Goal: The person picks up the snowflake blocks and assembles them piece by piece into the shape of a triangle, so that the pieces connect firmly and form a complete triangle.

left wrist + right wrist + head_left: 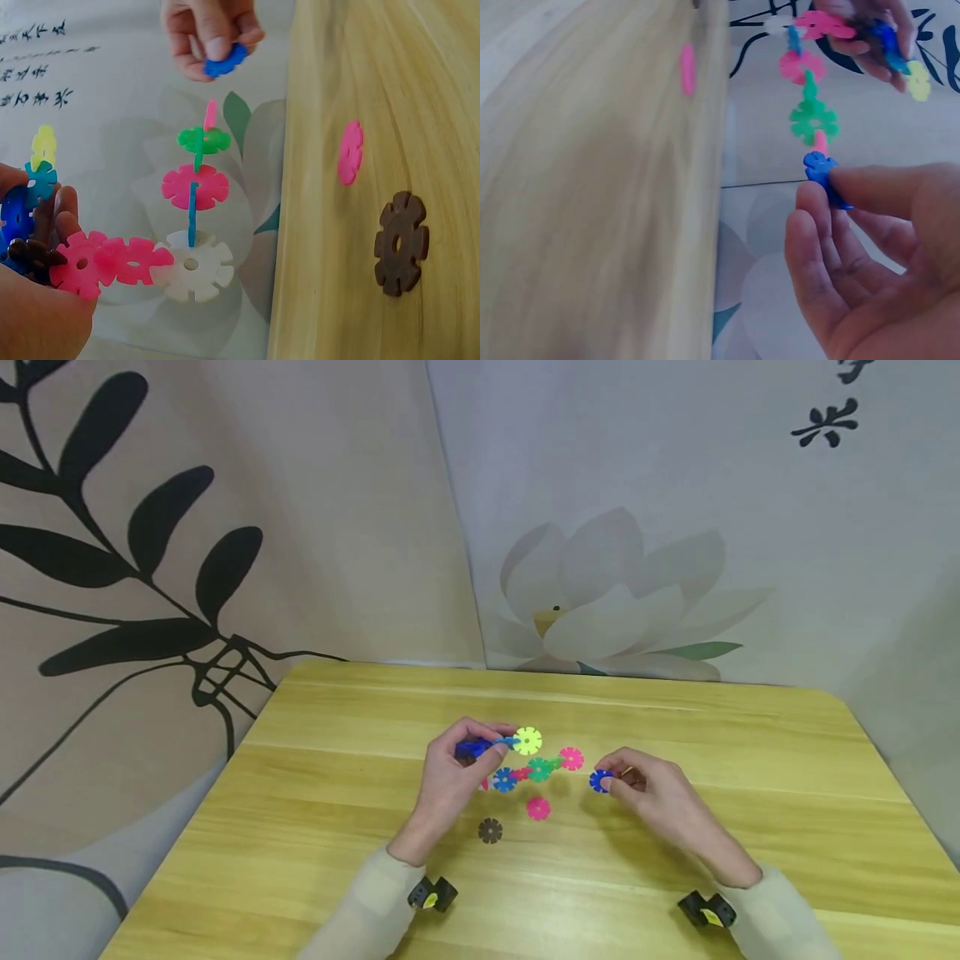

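Note:
My left hand grips a chain of interlocked plastic snowflake discs by its dark blue and brown pieces. From there, pink discs lead to a white disc, then on through blue, pink and green discs to a pink end disc. A yellow disc sticks out past the fingers on a light blue one. My right hand pinches a single blue snowflake disc between thumb and fingertips. In the head view it is just right of the pink end disc, with a small gap between.
Two loose discs lie on the wooden table between the hands: a pink disc and, nearer to me, a brown disc. Behind the table's far edge stands a wall with painted plants. Each sleeve carries a small black wrist camera.

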{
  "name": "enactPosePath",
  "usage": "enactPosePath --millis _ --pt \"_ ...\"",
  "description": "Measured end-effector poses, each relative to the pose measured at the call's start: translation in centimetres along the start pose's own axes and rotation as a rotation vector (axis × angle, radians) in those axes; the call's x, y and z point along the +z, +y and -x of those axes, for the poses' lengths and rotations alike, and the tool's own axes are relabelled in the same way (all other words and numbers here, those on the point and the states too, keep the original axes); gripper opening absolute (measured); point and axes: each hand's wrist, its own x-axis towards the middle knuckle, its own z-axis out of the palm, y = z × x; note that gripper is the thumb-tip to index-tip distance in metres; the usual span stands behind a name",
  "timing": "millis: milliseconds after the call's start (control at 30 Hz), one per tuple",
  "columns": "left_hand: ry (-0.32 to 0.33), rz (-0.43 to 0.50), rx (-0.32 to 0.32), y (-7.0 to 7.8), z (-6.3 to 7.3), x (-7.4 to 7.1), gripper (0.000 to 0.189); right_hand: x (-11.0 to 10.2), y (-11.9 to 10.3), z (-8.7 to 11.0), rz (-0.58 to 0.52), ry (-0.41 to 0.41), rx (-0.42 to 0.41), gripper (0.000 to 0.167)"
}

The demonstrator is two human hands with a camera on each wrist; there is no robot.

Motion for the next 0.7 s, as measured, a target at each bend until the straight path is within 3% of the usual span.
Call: enactPosePath --millis 433,700 --pt "-0.040 0.004 -0.036 0.1 0.5 0.9 0.007 -0.7 -2.2 0.5 -0.023 0.038 -0.071 0.012" --pt "-0.064 0.005 -0.023 0.1 0.9 1.5 0.006 -0.9 -3.9 0.8 -0.036 0.068 -0.089 0.014"
